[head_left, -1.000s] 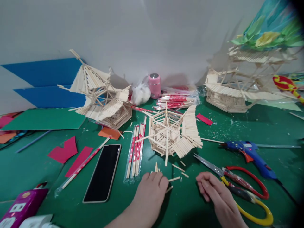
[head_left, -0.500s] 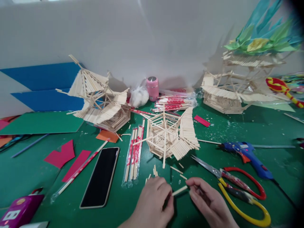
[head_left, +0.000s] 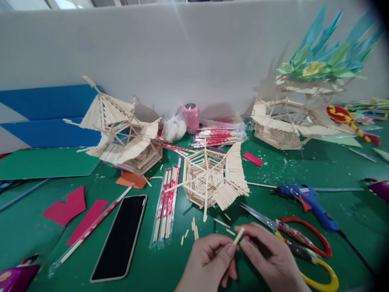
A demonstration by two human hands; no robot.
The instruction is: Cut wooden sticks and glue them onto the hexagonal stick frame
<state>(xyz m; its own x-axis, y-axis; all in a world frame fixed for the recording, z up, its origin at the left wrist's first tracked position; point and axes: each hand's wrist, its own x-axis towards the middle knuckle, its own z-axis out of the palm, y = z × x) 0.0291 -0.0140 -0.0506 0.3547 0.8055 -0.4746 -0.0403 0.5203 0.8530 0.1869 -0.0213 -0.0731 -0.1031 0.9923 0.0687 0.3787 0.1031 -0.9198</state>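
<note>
Left hand: your left hand (head_left: 209,259) is pinching the lower end of a short wooden stick (head_left: 238,235), steadying it for the other hand.
Right hand: your right hand (head_left: 267,257) is pinching the same stick from the other side, fingertips meeting your left.
Stick: it is tilting up between both hands, lifted off the green table (head_left: 304,170).
Ahead of your hands: a half-built stick model (head_left: 209,178) is sitting within reach, loose stick offcuts (head_left: 194,231) lying before it.
Right of your right hand: scissors (head_left: 304,243) are lying touching it; a blue glue gun (head_left: 306,198) is resting beyond.
Left of your left hand: a phone (head_left: 120,237) is lying face up.
</note>
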